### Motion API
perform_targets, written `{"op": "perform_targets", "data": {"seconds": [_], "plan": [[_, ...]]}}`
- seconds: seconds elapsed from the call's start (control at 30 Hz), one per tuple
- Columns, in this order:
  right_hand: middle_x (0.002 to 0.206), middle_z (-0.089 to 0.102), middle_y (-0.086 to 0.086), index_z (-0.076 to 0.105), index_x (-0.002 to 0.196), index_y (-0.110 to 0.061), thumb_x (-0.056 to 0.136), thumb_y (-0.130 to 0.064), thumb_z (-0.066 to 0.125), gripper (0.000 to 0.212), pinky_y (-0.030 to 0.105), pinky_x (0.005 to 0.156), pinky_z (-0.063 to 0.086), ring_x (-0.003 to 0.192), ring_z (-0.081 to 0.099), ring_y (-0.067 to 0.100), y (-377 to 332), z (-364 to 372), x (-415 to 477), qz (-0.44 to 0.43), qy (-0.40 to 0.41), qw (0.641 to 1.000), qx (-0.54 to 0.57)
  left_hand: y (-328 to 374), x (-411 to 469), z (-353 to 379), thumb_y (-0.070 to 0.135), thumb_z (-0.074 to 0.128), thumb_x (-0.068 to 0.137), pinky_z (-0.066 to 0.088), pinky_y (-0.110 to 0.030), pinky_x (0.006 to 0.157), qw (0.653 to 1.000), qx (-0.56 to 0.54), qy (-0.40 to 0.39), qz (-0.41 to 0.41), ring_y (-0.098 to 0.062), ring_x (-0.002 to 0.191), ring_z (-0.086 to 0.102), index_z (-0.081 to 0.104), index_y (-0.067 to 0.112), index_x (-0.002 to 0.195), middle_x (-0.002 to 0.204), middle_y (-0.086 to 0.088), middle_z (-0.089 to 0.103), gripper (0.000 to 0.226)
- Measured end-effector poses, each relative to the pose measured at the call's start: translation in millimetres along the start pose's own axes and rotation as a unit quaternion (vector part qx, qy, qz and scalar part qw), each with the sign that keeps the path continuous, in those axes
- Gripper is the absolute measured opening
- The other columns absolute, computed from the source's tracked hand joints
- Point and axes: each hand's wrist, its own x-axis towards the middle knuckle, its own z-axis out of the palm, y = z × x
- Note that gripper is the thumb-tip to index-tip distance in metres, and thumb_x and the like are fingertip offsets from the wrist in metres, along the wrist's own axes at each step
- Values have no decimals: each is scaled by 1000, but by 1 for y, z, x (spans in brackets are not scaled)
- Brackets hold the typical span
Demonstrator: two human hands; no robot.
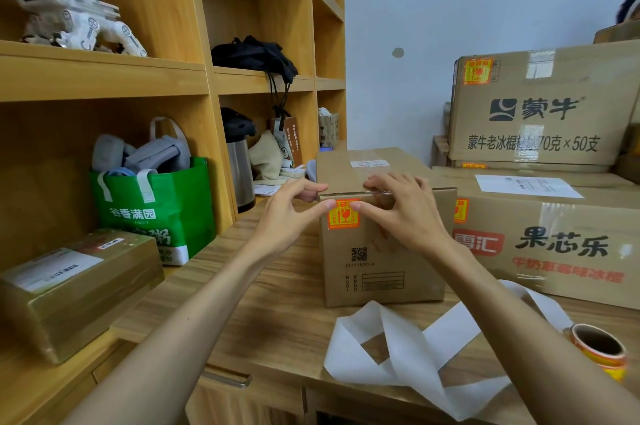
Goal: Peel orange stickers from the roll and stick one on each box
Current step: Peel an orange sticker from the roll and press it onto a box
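A small brown box [384,251] stands on the wooden table [277,320] in front of me. An orange sticker [343,217] sits at the top left of its front face. My left hand [294,213] and my right hand [401,210] hold the box's upper edge, fingers over the top, and both thumbs press the sticker's upper corners. The sticker roll [601,352] lies at the table's right, with its white backing strip [408,348] trailing across the table. Two larger boxes to the right [554,244] [543,106] each carry an orange sticker.
Wooden shelves [173,78] on the left hold a green bag [156,210], a thermos [240,161] and a taped parcel [76,289]. A person's head shows at the far right edge behind the stacked boxes. A white wall rises behind.
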Motion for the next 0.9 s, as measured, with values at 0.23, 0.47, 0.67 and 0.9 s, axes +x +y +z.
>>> {"op": "perform_targets", "data": {"seconds": [0.23, 0.47, 0.67, 0.9], "plan": [[118, 63, -11, 63, 116, -29, 85, -70, 49, 53, 26, 96, 25, 113, 51, 11, -1, 0, -2, -11, -2, 1000, -25, -6, -3, 3, 41, 71, 91, 47, -32, 98, 1000, -14, 6, 4, -1, 112, 57, 67, 34, 124, 119, 11, 63, 34], [133, 58, -10, 55, 129, -28, 81, -69, 61, 63, 33, 106, 26, 124, 48, 12, 4, -3, -7, -56, -33, 994, -86, -17, -11, 9, 39, 80, 84, 47, -33, 98, 999, 22, -9, 25, 0, 116, 54, 53, 44, 133, 125, 15, 58, 57], [132, 58, -9, 53, 128, -28, 79, -72, 60, 66, 35, 105, 29, 123, 49, 14, 3, -2, -6, -52, -28, 994, -95, -18, -10, 8, 39, 81, 83, 47, -31, 97, 999, 31, -17, 31, 1, 117, 54, 49, 42, 137, 128, 15, 56, 64], [144, 50, -8, 50, 134, -29, 78, -76, 52, 73, 34, 111, 23, 131, 42, 12, 1, -7, -3, -55, -69, 993, -76, -21, -9, 7, 36, 80, 84, 41, -19, 91, 998, 39, -27, 39, 3, 115, 54, 45, 41, 139, 127, 16, 57, 66]]}}
